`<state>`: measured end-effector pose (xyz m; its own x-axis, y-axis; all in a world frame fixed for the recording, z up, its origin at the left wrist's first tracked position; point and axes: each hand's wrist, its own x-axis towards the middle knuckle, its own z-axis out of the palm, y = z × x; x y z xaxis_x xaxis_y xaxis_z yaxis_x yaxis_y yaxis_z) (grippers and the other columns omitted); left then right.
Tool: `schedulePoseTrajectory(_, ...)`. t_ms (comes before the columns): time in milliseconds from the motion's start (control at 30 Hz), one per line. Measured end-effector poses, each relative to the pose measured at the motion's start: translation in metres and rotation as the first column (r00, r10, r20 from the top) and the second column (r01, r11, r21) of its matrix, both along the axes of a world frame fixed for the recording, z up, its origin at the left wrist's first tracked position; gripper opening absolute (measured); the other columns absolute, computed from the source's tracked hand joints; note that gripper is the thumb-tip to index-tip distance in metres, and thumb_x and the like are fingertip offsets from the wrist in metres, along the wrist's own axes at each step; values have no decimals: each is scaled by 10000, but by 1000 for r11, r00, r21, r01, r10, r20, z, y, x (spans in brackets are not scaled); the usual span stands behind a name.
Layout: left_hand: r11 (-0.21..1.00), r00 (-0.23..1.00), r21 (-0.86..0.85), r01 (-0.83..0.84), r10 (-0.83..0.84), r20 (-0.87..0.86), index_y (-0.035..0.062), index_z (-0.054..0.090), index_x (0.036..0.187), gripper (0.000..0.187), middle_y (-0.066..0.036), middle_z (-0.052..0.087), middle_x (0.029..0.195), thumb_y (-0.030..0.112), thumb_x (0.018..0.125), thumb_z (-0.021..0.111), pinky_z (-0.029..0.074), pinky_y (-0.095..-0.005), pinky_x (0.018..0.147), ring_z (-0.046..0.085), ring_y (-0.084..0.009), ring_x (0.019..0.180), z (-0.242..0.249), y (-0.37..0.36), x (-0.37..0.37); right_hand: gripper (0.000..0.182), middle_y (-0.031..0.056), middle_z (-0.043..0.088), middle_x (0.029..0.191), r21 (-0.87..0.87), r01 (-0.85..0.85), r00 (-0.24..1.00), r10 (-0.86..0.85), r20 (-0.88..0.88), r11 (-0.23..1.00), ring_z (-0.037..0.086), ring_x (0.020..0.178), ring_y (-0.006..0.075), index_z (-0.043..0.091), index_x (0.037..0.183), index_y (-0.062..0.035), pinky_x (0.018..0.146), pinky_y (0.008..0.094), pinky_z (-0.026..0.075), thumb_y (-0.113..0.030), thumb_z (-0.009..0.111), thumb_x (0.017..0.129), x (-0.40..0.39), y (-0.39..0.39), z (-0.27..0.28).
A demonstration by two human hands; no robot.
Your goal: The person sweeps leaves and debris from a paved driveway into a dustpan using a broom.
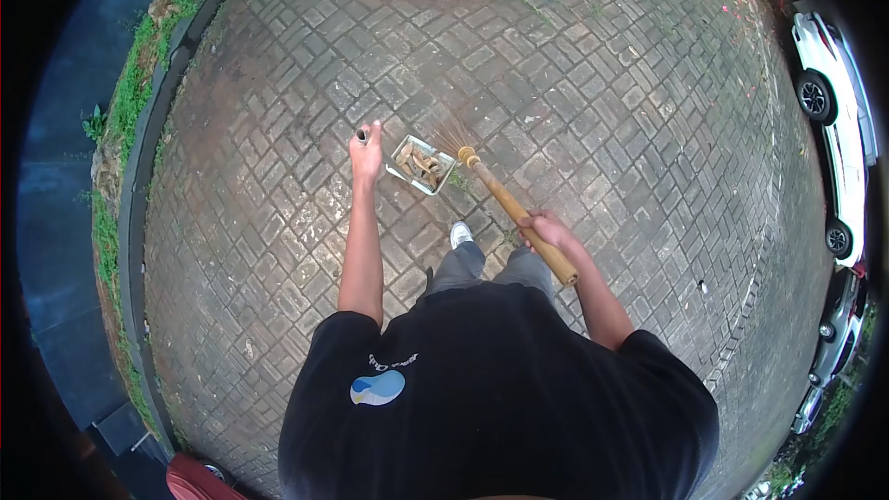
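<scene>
The left hand [367,156] is closed round the upright handle [361,135] of a dustpan [421,165]; the pan rests on the paving [593,102], holding dry leaves. The right hand [546,230] is wrapped round the wooden shaft of a stick broom [505,199], bristles touching the pan's mouth.

Risks: a hard stroke may flick debris over the pan's back wall; a tilted handle may spill the leaves; brick joints may snag bristles.

Surroundings: outdoor brick paving, damp-looking in patches; a grassy kerb [153,111] on the left; parked cars [833,120] on the right.
</scene>
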<state>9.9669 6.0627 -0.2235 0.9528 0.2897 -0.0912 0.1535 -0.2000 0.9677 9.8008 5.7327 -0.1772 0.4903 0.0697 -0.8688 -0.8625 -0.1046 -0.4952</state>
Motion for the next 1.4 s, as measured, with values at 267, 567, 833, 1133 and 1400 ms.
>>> schedulePoseTrajectory(267,981,982,-66,-183,186,38,97,424,575,372,56,379,546,272,871,566,271,-255,480,321,-58,521,-7,-8,-33,323,104,606,713,-254,158,974,-108,198,954,612,577,196,585,1032,8,534,334,508,-204,548,791,-19,6,-59)
schedulePoseTrajectory(567,999,999,-47,6,-8,-54,54,461,619,346,-16,476,625,275,870,549,374,-284,625,440,-113,637,3,-52,-51,231,119,562,586,-412,185,983,-159,97,892,568,471,209,583,855,62,433,346,471,-161,547,806,-41,-56,-168)
schedulePoseTrajectory(833,991,995,-88,101,-101,2,61,417,559,391,25,394,538,255,862,569,293,-270,479,339,-72,525,9,-105,-42,226,93,556,696,-58,382,922,-385,-48,922,530,509,156,544,937,31,420,288,445,-172,525,841,-115,-84,-15)
schedulePoseTrajectory(1133,971,973,-62,231,-230,11,36,413,571,371,13,366,532,212,866,554,292,-292,487,326,-85,537,14,-158,-45,233,82,548,707,-111,628,778,-621,91,770,529,518,156,526,958,35,457,283,462,-176,500,864,-137,-64,-66)
schedulePoseTrajectory(1400,930,930,19,366,-367,33,38,423,571,367,11,392,540,216,863,557,306,-286,495,351,-85,540,21,-199,-34,250,105,540,644,70,340,938,-334,-89,938,528,530,200,486,987,46,489,346,448,-181,455,887,-127,-93,-65)
